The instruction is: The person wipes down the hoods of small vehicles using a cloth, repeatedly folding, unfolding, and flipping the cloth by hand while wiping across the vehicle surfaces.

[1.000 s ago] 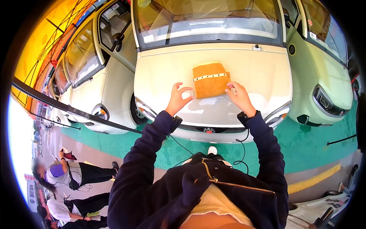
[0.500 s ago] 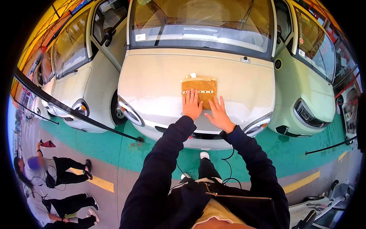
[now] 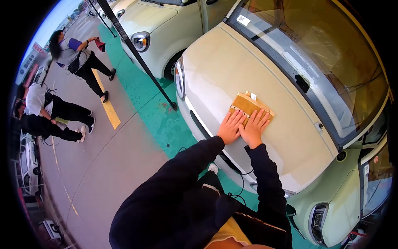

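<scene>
A folded brown cloth point(image 3: 245, 102) with a pale dotted strip and a white tag lies flat on the cream car hood point(image 3: 215, 62). My left hand point(image 3: 231, 128) rests on the cloth's lower left part, fingers stretched out. Beside it, my right hand point(image 3: 253, 128) lies flat on the cloth with its fingers spread. The thumbs of both hands meet near the cloth's lower edge. Part of the cloth is hidden under my fingers.
A dark slanting pole point(image 3: 139, 58) stands left of the hood. Another cream car point(image 3: 157, 20) is behind it, and a pale green car point(image 3: 340, 195) is at the right. Several people are on the pavement at left, one person point(image 3: 78, 52) holding a dark red cloth.
My view has turned left and tilted. My right hand has come onto the cloth, close beside the left. Both hands now press on it side by side.
</scene>
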`<state>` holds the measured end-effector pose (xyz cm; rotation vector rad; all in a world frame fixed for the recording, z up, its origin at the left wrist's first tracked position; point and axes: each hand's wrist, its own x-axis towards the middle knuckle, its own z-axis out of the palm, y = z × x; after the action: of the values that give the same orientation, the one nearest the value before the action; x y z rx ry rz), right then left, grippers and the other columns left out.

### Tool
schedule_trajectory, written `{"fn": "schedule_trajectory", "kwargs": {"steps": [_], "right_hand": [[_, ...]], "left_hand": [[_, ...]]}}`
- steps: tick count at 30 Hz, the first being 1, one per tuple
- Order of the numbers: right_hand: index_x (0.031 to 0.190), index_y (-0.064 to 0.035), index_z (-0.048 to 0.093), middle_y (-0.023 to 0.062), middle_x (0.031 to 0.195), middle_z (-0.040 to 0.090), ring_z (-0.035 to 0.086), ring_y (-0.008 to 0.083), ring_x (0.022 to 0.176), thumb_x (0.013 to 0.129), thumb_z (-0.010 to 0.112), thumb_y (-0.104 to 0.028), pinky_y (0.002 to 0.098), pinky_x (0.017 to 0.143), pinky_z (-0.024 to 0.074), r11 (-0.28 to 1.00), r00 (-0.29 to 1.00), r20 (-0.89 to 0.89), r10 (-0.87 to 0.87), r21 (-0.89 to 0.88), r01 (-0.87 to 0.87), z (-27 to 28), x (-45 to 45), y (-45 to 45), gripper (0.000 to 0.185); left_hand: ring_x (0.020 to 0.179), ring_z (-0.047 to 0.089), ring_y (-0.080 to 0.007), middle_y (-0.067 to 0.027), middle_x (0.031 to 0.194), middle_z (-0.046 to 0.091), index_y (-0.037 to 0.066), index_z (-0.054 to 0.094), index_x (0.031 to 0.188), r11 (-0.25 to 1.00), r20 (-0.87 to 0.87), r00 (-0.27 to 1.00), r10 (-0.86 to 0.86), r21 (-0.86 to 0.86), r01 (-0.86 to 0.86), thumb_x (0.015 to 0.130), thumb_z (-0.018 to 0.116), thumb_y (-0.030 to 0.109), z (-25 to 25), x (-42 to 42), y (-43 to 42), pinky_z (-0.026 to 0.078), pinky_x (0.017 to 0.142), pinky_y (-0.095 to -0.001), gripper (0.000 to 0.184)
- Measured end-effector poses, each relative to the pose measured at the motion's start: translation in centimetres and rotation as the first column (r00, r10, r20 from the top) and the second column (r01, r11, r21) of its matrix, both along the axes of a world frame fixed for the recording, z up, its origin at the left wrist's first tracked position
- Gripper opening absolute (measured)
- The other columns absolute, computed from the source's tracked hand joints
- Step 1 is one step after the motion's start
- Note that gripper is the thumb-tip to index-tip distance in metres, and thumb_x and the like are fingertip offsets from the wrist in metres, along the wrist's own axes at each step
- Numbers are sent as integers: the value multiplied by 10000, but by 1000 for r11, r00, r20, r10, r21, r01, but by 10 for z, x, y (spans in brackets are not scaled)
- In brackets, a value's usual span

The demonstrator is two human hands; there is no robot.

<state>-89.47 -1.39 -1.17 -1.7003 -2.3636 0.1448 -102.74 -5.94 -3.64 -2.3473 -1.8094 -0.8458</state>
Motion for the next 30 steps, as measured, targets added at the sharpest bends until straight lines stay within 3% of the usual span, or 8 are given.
{"fn": "schedule_trajectory", "kwargs": {"steps": [2,6,11,20,25,27,28,30], "right_hand": [[1421,81,198,300,1501,24,-59,523,1363,799,514,-437,628,1071,-24,993,994,86,67,90,-75,4,-7,-4,869],[1439,42,205,289,1507,31,-46,513,1370,806,484,-477,628,1075,-27,995,964,249,97,-50,-87,19,-26,-6,864],[1442,-5,258,270,1511,78,11,508,1374,833,434,-505,622,1086,-1,996,904,419,86,-1,-94,12,-38,-1,807],[1433,-4,283,264,1510,100,13,506,1375,844,409,-438,618,1085,-13,976,924,338,177,59,-209,-12,-74,44,742],[1429,4,288,263,1509,101,-4,498,1378,814,454,-432,615,1083,-29,965,912,355,205,83,-249,-15,-118,94,772],[1429,10,279,259,1513,79,-19,487,1382,782,500,-429,615,1082,-40,966,933,250,259,-47,-255,-13,-135,118,813],[1429,20,268,242,1521,64,-25,477,1387,758,534,-424,618,1078,-53,960,953,152,263,62,-274,-30,-151,130,848],[1439,22,233,222,1529,57,-51,466,1390,788,456,-424,617,1072,-75,966,952,173,252,16,-258,-25,-194,138,820]], "left_hand": [[1395,235,-243,-108,1487,295,93,351,1414,1000,47,999,18,-15,-17,898,439,318,0,-2,-7,129,1139,-430,570],[1400,222,-257,-119,1490,285,95,345,1418,996,63,996,69,-69,-64,895,435,305,-12,-10,-14,129,1138,-432,570],[1402,209,-280,-137,1494,267,79,332,1422,989,117,985,127,-87,-118,892,434,299,-35,-4,-13,124,1139,-438,582],[1408,169,-324,-173,1499,230,47,296,1431,985,201,965,171,-62,-162,891,420,284,-62,-36,23,101,1143,-453,603],[1410,168,-314,-165,1500,231,49,285,1435,967,109,965,239,-119,-226,884,429,334,-59,-73,59,69,1133,-508,637],[1420,144,-304,-159,1512,213,54,280,1438,961,111,956,272,-87,-263,880,433,362,-74,-92,87,44,1120,-546,655],[1424,128,-300,-155,1520,197,55,277,1440,957,81,956,282,-97,-274,878,437,374,-78,-110,98,38,1120,-547,666],[1428,105,-309,-170,1526,162,51,261,1447,960,80,963,257,-136,-245,875,438,370,-81,-153,109,39,1116,-550,678]]}}
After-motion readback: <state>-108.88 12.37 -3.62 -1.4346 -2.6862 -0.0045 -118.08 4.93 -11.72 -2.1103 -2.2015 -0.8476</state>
